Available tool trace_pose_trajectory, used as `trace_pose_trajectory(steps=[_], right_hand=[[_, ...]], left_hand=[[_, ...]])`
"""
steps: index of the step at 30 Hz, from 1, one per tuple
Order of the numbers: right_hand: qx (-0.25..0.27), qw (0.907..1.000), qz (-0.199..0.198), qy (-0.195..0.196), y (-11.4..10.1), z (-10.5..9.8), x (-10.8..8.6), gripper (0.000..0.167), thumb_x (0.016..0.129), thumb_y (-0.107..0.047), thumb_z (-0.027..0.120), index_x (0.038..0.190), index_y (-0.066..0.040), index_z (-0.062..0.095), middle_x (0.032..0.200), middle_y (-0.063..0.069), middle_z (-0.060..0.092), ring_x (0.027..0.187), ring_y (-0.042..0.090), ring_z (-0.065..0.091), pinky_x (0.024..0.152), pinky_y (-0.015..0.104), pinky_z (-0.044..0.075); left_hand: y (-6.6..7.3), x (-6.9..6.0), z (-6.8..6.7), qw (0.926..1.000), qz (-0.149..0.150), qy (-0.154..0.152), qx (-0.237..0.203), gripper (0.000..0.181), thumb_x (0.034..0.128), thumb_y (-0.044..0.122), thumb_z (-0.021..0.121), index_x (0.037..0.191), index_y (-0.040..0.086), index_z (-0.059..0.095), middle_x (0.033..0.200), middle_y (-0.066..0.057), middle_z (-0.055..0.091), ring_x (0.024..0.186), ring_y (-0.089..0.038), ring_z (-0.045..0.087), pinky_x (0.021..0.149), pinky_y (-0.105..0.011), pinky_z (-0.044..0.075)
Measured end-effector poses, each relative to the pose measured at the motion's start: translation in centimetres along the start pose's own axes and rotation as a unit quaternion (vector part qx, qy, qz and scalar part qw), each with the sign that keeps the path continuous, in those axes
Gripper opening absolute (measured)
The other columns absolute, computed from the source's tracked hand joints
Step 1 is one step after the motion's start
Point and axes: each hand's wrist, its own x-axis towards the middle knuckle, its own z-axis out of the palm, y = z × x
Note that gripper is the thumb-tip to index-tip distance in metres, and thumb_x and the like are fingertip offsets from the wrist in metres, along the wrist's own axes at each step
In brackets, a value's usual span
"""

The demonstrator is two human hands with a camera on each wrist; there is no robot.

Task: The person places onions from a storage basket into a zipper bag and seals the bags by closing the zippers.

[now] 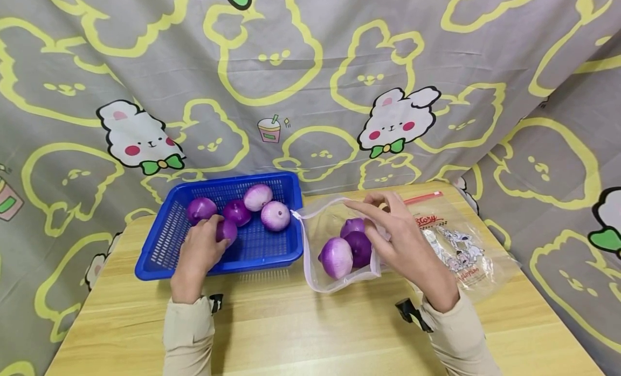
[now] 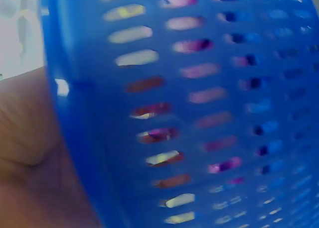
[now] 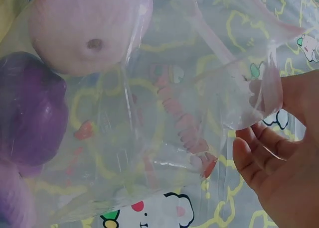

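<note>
My left hand (image 1: 201, 249) reaches over the near side of the blue basket (image 1: 269, 257) and grips a purple onion (image 1: 227, 232), which its fingers partly cover. In the left wrist view the basket's slotted wall (image 2: 194, 108) hides the grip. Around that onion lie several others, including a dark one (image 1: 237, 212) and a pale one (image 1: 275, 216). With thumb and fingers, my right hand (image 1: 400, 233) pinches the rim of a clear zip bag (image 1: 315, 225), which gapes open. Inside the bag are a pale purple onion (image 1: 337, 258) and darker ones (image 1: 359, 248).
A second clear bag (image 1: 461, 246) with a red slider and printed figures lies flat at the right, under my right forearm. The wooden table (image 1: 310, 333) ends at a patterned curtain (image 1: 310, 95) behind and at the sides.
</note>
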Motion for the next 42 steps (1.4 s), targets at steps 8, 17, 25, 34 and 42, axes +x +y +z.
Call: trace_pose_trajectory(steps=[8,17,25,34,42], right_hand=[[-0.012,0.9995,-0.009,0.027,0.0,0.0,0.0,0.024,0.085,0.010,0.066,0.096,-0.010,0.074,0.104,0.002,0.062,0.089,0.013,0.059,0.072,0.027,0.051],[-0.014,0.9993,-0.023,0.027,-0.2,-0.3,0.0,0.025,0.082,0.005,0.071,0.107,-0.001,0.074,0.112,0.010,0.070,0.103,0.021,0.067,0.086,0.029,0.053],[-0.027,0.9985,0.011,-0.045,-0.6,-1.1,-0.5,0.065,0.080,-0.003,0.068,0.143,-0.007,0.052,0.146,0.011,0.052,0.125,0.023,0.050,0.100,0.042,0.043],[-0.055,0.9964,0.010,-0.064,-0.4,-1.5,0.4,0.064,0.081,0.001,0.058,0.144,-0.001,0.049,0.146,0.018,0.050,0.123,0.029,0.051,0.100,0.046,0.043],[-0.043,0.9948,0.020,-0.089,0.7,-2.7,2.9,0.058,0.085,0.001,0.060,0.143,0.001,0.050,0.143,0.021,0.052,0.125,0.036,0.051,0.103,0.051,0.041]], left_hand=[[1.8,-0.4,-1.0,0.9992,0.023,0.031,-0.007,0.054,0.0855,0.012,0.078,0.132,-0.005,0.055,0.126,-0.034,0.056,0.109,-0.054,0.056,0.094,-0.069,0.042],[3.7,-0.9,-1.9,0.9976,0.045,0.050,-0.014,0.052,0.0856,0.012,0.078,0.131,-0.002,0.057,0.127,-0.029,0.058,0.113,-0.051,0.054,0.091,-0.069,0.044],[6.0,-1.2,-2.3,0.9884,0.113,0.094,-0.037,0.053,0.0829,0.013,0.081,0.130,0.000,0.059,0.127,-0.024,0.059,0.116,-0.044,0.055,0.094,-0.062,0.047],[7.8,-2.4,-3.0,0.9805,0.146,0.121,-0.050,0.059,0.0834,0.016,0.082,0.136,0.006,0.057,0.133,-0.022,0.056,0.123,-0.041,0.051,0.098,-0.059,0.046],[9.5,-3.5,-4.0,0.9742,0.159,0.142,-0.074,0.060,0.0843,0.022,0.081,0.138,0.012,0.057,0.138,-0.016,0.055,0.128,-0.035,0.049,0.102,-0.057,0.045]])
